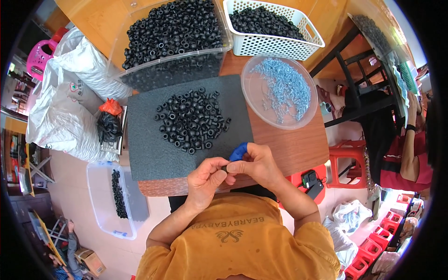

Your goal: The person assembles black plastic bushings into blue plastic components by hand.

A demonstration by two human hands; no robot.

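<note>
My left hand (205,183) and my right hand (260,164) meet in front of my body at the table's near edge. Pinched between their fingertips is a small black part (225,168), mostly covered by the fingers. A blue finger cover (238,151) wraps my right index finger. Just beyond the hands, a loose pile of small black hollow plastic parts (191,119) lies on a dark grey mat (145,156). To the right, a round clear plastic lid or shallow tray (252,95) holds a heap of tiny light-blue pieces (285,86).
At the back stand a clear bin (184,57) and a white perforated basket (273,46), both full of black parts. White sacks (70,107) are at the left. A clear box (100,205) sits on the floor. Another person (406,161) works at the right near red stools (347,161).
</note>
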